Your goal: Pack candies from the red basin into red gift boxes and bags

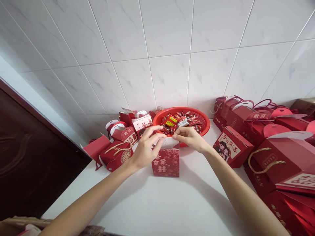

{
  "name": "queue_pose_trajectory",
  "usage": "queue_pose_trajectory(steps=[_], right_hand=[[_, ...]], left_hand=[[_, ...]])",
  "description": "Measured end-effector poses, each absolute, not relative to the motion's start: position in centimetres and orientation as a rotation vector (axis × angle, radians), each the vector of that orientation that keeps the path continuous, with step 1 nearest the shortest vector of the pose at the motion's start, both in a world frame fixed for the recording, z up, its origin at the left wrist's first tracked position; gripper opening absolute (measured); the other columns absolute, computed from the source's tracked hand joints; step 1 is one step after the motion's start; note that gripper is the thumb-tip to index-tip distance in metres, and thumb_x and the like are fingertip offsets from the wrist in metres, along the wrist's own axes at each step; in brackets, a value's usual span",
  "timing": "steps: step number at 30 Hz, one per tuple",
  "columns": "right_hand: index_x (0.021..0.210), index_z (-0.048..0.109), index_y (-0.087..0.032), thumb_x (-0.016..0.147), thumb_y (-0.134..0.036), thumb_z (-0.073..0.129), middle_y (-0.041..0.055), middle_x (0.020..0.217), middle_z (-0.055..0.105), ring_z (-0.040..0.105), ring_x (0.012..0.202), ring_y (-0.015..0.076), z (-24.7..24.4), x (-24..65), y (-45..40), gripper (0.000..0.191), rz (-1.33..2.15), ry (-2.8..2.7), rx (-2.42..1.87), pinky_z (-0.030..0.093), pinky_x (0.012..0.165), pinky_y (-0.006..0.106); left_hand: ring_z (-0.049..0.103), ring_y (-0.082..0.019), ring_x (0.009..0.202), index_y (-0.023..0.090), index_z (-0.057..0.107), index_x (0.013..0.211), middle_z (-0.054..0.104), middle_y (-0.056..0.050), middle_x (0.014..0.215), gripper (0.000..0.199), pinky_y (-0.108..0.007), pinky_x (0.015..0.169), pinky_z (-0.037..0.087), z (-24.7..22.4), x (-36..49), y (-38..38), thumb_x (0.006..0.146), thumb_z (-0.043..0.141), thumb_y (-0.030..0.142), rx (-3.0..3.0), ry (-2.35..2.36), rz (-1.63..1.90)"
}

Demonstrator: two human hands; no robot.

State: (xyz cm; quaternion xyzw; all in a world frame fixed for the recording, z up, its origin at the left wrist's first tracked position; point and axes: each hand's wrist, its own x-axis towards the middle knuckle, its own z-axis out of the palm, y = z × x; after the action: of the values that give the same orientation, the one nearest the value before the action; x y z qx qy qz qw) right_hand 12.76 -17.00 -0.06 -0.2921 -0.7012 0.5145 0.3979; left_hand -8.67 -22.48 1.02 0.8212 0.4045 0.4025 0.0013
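Fingers (150, 131) of the left hand (146, 148) part in a loose curve, nothing visible between them, above a red box (167, 162) in the head view; those of the right hand (191, 139) bunch closely, whether gripping anything cannot be told. The white bench (159, 203) stands against a grey-veined tiled wall (169, 78), a dark brown panel (29, 157) at left. The box stands upright before a red basket (206, 123) of wrapped sweets (182, 123), top open, its patterned front bearing pale characters.

Indoor room with tiled wall (169, 75)
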Motion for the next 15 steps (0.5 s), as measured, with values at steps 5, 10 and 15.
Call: queue_pose_trajectory(steps=[5, 10, 15], right_hand=[[0.071, 0.06, -0.017, 0.075, -0.059, 0.073, -0.0016, 0.065, 0.059, 0.053, 0.061, 0.0111, 0.3, 13.4, -16.1, 0.044, 1.336, -1.806, -0.725, 0.042, 0.06, 0.025], [0.076, 0.063, -0.018, 0.072, -0.062, 0.075, 0.0043, 0.076, 0.071, 0.065, 0.067, 0.0149, 1.6, 15.0, -14.2, 0.046, 1.203, -1.626, -0.811, 0.052, 0.066, 0.027], [0.072, 0.061, -0.019, 0.063, -0.06, 0.08, 0.0041, 0.071, 0.07, 0.061, 0.058, 0.0127, 0.8, 15.7, -11.3, 0.046, 1.117, -1.374, -0.863, 0.051, 0.057, 0.025]], left_hand=[[0.067, -0.022, 0.101, 0.019, 0.07, 0.098, 0.071, -0.008, 0.11, 0.018, -0.035, 0.091, 0.055, 1.2, -9.7, -21.6, 0.089, 0.057, 0.027, 2.222, 1.295, 0.925], [0.068, -0.022, 0.097, 0.018, 0.069, 0.108, 0.072, -0.008, 0.114, 0.028, -0.031, 0.079, 0.056, 1.9, -9.6, -21.3, 0.089, 0.061, 0.038, 2.024, 1.122, 0.77], [0.068, -0.024, 0.107, 0.016, 0.065, 0.119, 0.07, -0.013, 0.122, 0.043, -0.037, 0.095, 0.052, 4.5, -9.6, -16.7, 0.09, 0.059, 0.047, 1.964, 1.052, 0.91]])
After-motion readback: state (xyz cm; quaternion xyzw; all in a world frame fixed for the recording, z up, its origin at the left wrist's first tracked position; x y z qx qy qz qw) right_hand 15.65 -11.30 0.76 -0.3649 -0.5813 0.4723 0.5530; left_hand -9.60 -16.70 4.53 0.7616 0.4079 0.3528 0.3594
